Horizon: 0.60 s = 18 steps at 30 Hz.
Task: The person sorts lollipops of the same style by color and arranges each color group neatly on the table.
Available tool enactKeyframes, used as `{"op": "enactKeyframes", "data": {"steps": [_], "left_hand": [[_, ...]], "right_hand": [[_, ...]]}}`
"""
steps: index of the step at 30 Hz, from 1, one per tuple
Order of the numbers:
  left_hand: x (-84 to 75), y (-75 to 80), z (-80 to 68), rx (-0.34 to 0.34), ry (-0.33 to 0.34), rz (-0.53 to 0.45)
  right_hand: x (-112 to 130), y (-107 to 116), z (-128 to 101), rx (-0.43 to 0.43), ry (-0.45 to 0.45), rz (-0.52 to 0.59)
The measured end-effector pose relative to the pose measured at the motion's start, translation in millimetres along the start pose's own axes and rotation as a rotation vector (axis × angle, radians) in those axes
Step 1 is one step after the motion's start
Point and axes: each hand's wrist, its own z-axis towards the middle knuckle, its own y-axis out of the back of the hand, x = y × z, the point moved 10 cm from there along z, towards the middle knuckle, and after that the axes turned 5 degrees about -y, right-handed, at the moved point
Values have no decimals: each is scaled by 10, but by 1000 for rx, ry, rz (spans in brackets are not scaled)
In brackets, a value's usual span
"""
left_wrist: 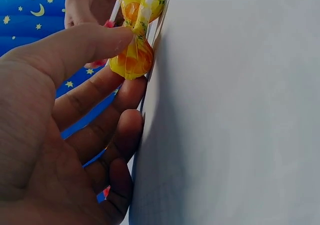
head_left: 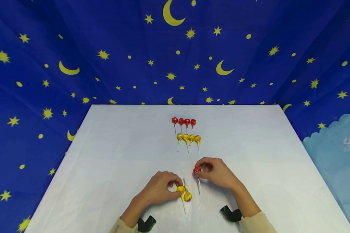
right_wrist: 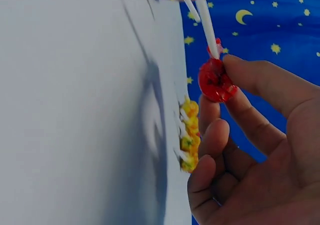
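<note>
My left hand (head_left: 162, 187) pinches the wrapped head of a yellow lollipop (head_left: 180, 189) between thumb and fingers, its white stick pointing toward me. Right beside it lies another yellow lollipop (head_left: 188, 196), turned the other way with its stick pointing away. In my right hand (head_left: 217, 171) a red lollipop (head_left: 197, 170) is held by its head, stick downward. The right wrist view shows this red lollipop (right_wrist: 216, 82) between thumb and fingertips, raised off the table. In the left wrist view, the thumb presses on the yellow wrapper (left_wrist: 132, 57) close to the table surface.
Farther back on the white table (head_left: 119, 145) lies a row of several red lollipops (head_left: 181, 121), with a row of several yellow lollipops (head_left: 186, 138) just in front. A blue curtain (head_left: 175, 48) with moons and stars surrounds the table's back and sides.
</note>
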Motion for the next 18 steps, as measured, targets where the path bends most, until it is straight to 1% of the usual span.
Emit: {"op": "enactKeyframes", "data": {"steps": [8,11,18], "left_hand": [[32,-7,-8,-2,7,-33],[26,3,-10,-4,10,-31],[20,2,-12,-8,15,-24]], "right_hand": [[-80,329,184,-118,-62,15],[-89,401,254,-135,-67,17],[-105,487,358,-153,-68,-2]]}}
